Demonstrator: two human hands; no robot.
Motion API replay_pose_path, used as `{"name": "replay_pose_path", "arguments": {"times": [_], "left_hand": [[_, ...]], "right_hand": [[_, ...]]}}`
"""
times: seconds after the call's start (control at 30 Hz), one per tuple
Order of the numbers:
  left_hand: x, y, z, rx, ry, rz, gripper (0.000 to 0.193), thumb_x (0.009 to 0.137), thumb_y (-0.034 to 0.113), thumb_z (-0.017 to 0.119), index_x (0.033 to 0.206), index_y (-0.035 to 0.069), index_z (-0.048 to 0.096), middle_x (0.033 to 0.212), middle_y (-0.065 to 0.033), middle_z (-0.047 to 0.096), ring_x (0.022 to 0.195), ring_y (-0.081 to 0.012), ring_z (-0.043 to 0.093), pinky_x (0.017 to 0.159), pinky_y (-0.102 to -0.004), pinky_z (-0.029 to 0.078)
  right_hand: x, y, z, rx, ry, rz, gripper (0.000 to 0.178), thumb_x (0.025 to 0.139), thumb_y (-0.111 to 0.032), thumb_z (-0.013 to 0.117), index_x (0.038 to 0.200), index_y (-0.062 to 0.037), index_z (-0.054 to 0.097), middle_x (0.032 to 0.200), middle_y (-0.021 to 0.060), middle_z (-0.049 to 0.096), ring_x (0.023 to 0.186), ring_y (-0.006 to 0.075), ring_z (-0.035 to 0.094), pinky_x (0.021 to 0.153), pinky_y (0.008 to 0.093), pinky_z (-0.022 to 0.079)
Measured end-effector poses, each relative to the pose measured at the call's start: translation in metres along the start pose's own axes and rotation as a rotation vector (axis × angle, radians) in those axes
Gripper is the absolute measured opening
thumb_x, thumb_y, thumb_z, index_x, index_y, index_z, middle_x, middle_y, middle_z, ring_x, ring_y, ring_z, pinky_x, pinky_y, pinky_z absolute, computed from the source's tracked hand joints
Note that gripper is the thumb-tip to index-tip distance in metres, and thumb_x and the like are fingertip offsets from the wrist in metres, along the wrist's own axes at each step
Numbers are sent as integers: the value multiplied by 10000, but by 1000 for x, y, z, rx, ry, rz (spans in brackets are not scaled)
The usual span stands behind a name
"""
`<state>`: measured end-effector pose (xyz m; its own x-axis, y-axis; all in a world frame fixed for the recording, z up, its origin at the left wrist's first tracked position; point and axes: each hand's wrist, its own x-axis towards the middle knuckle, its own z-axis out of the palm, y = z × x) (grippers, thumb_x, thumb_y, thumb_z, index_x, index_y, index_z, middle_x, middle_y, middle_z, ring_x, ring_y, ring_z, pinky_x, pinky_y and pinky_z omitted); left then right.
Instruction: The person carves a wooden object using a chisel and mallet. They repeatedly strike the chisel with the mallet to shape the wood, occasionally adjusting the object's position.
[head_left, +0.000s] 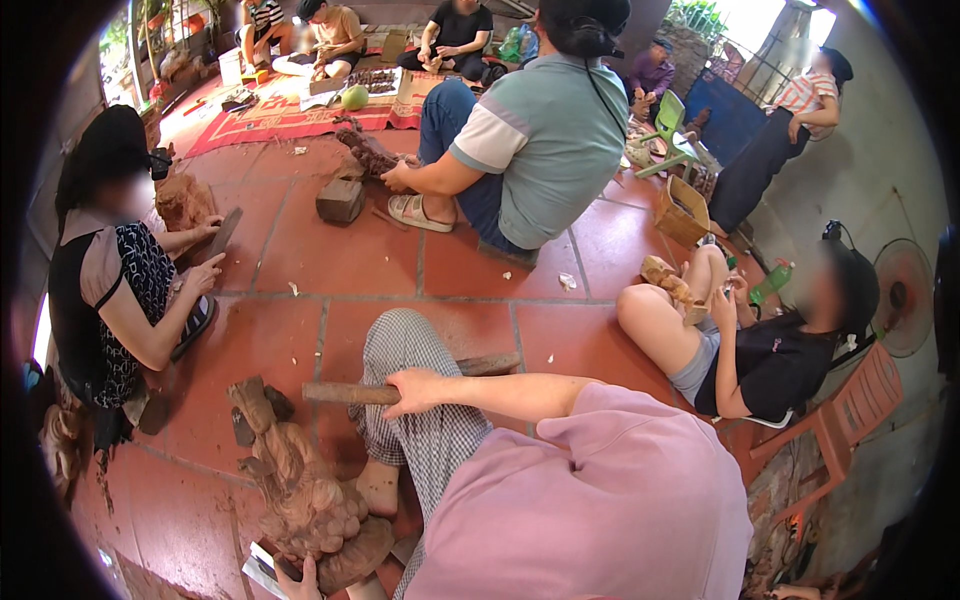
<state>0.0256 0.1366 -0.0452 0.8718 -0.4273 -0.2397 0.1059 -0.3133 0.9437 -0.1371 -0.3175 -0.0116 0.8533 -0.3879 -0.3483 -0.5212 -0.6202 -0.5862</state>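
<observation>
My right hand [415,385] is closed around a long wooden mallet [345,393] that lies level across my knee in checked trousers [420,430]. Below it a brown wooden carving [300,490] with lumpy, rounded forms lies on the red tile floor, and my bare foot [378,487] presses against its side. At the bottom edge, the fingers of my left hand [300,578] curl at the foot of the carving beside a pale flat object [260,570]. Most of that hand is cut off, so its grip is unclear. My pink shirt [600,500] hides the lower right.
Several people sit around on the tiles. One on the left [110,290] works a carving with a blade, one in a grey-green shirt [545,140] has a wood block [340,200], and one on the right [770,350] holds a small piece. A red plastic chair [850,410], a fan [905,295] and a basket [682,212] stand to the right.
</observation>
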Motion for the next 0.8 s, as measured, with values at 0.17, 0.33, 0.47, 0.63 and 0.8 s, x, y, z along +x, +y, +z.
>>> {"name": "replay_pose_path", "arguments": {"times": [0.17, 0.33, 0.47, 0.63, 0.8], "left_hand": [[10, -20, -6, 145, 7, 87, 478, 821, 116, 771, 1203, -7, 511, 958, 0, 480, 838, -123, 481, 750, -233, 432], [12, -44, -9, 40, 45, 125, 577, 825, 139, 780, 1300, 2, 481, 986, 0, 475, 811, -100, 485, 675, -203, 419], [7, -35, -5, -10, 78, 46, 579, 830, 151, 778, 1303, 20, 472, 954, 1, 492, 698, -61, 482, 531, -177, 374], [11, -41, -10, -42, 37, 33, 445, 839, 142, 764, 1183, 37, 501, 817, 20, 504, 562, -47, 439, 452, -182, 334], [8, -33, -4, -52, 52, 69, 348, 853, 116, 737, 1111, 42, 515, 784, 22, 499, 545, -45, 424, 445, -184, 328]], "right_hand": [[0, -1, -2, -8, -21, 7, 620, 740, -577, 722, 1034, -37, 638, 956, 181, 678, 926, 354, 650, 789, 445, 501], [8, 6, 5, -31, -13, -8, 621, 740, -577, 718, 1026, -31, 639, 950, 180, 675, 924, 351, 650, 788, 449, 501], [5, 1, 0, -31, -31, 1, 615, 742, -570, 717, 1024, -29, 639, 933, 178, 676, 906, 351, 651, 779, 448, 501], [7, -1, -1, 14, -82, 49, 594, 751, -553, 716, 1015, -27, 641, 910, 171, 678, 889, 334, 656, 765, 440, 502], [5, -5, -5, 33, -107, 72, 593, 748, -550, 719, 1014, -25, 642, 876, 165, 679, 872, 327, 660, 762, 436, 502]]}}
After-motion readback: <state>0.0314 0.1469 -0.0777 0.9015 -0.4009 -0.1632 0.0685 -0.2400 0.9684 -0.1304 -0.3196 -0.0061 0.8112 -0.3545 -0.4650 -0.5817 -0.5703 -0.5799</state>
